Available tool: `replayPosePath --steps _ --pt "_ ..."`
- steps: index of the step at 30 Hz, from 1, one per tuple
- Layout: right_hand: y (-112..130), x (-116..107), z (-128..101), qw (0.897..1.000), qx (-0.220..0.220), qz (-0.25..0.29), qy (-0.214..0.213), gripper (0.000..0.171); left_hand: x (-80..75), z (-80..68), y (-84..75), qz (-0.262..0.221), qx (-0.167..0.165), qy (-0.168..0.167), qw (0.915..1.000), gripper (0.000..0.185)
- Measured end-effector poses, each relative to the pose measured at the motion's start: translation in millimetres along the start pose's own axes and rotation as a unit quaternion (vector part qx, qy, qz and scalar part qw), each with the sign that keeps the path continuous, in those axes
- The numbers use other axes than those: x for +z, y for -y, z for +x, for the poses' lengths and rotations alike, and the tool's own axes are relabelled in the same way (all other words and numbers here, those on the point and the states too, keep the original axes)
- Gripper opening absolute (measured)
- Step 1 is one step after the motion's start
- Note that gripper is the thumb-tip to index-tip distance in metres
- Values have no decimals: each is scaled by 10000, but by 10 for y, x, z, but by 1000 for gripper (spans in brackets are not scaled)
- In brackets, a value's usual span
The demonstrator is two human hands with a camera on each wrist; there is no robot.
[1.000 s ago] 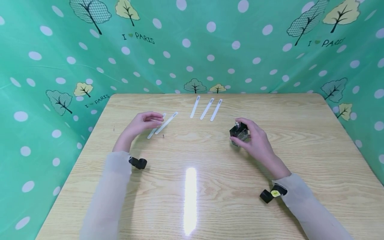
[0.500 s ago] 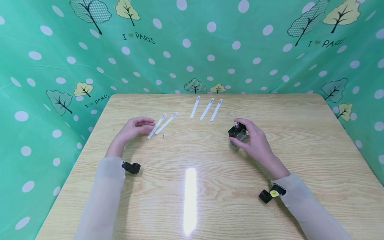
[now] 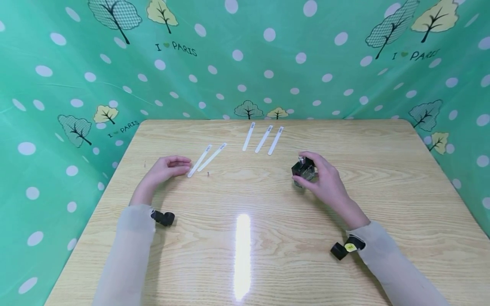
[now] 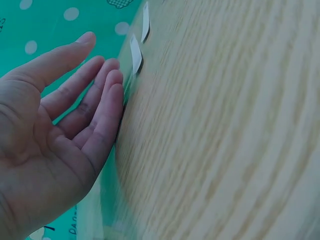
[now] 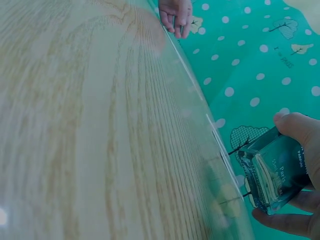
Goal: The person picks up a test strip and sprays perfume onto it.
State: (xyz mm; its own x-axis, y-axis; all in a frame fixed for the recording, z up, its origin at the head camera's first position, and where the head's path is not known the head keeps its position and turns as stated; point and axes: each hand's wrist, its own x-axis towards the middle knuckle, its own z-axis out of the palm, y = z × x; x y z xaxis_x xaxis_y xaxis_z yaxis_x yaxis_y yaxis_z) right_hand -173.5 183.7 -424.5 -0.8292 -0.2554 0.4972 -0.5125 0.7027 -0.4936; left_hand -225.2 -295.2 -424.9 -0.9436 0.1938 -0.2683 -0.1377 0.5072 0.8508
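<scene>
From the head view, a glass bottle (image 3: 304,169) is gripped by the right hand (image 3: 325,180) above the table (image 3: 268,221); the left hand (image 3: 166,168) rests relaxed beside two paper strips (image 3: 206,158). Left wrist view — fingers (image 4: 100,115) straight, together. Right wrist view — bottle (image 5: 275,172) clamped between thumb and fingers.

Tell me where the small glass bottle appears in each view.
Head: bottle right of centre, held in the right hand.
Left wrist: not in it.
Right wrist: bottle at the lower right edge.
Shared landmark: the wooden table, also and.
</scene>
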Motion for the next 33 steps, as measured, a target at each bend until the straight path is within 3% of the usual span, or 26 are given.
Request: replayPosePath --steps 9,22,33 --pt "17 15 2 9999 101 -49 59 69 21 17 52 172 -158 8 9997 54" --pt "45 72 14 9999 109 32 116 68 127 -8 13 472 -144 -275 9984 52" --pt "43 64 9 9997 178 38 170 69 162 43 -13 1026 -225 -720 9919 32"
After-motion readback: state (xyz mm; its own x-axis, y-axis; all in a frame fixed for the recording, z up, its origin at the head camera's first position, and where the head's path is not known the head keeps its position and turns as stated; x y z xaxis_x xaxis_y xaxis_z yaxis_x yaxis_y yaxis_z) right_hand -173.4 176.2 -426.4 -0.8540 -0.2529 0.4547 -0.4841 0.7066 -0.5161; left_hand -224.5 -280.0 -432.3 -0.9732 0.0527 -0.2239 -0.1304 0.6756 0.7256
